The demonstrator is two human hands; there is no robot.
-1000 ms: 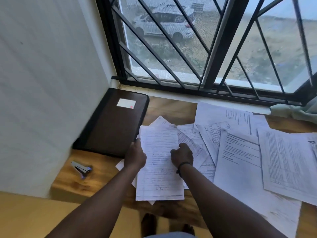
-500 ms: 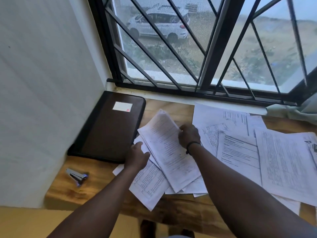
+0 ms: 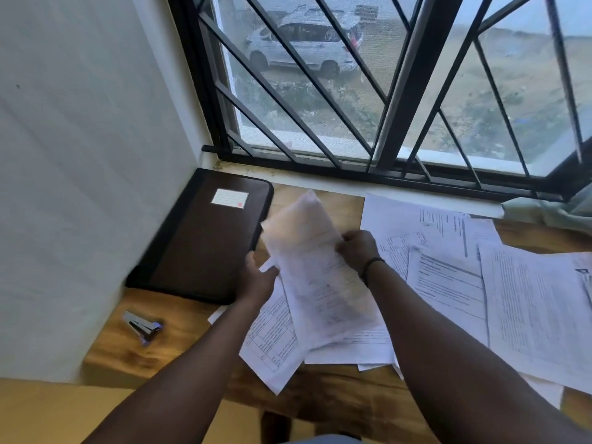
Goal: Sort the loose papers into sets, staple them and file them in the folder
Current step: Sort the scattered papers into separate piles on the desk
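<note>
The right hand [image 3: 357, 249], a dark band at its wrist, has its fingers curled on the right edge of one lifted sheaf of paper [image 3: 315, 270]; the sheaf is blurred, so its number of sheets cannot be told. The left hand [image 3: 258, 278] meets the sheaf's lower left edge with the thumb raised; whether its fingers close round the paper cannot be told. The sheaf is tilted, its far end over the bare wood beside the folder's right edge.

Under the hands lie overlapping loose papers [image 3: 275, 344], at least three sheets, the nearest one overhanging the front edge of the wooden table [image 3: 128, 354]. To the right a second spread of printed pages [image 3: 528, 302], at least five, covers the table up to the window sill.

One dark brown folder [image 3: 205, 238], closed and bearing one white label [image 3: 230, 198], lies flat in the far left corner against the wall [image 3: 80, 155]. One small metal stapler [image 3: 142, 325] lies on the table near the folder's front edge, apart from it and from the papers.

Behind the table stands one barred window [image 3: 400, 91]; through it one white car [image 3: 304, 49] is visible.
</note>
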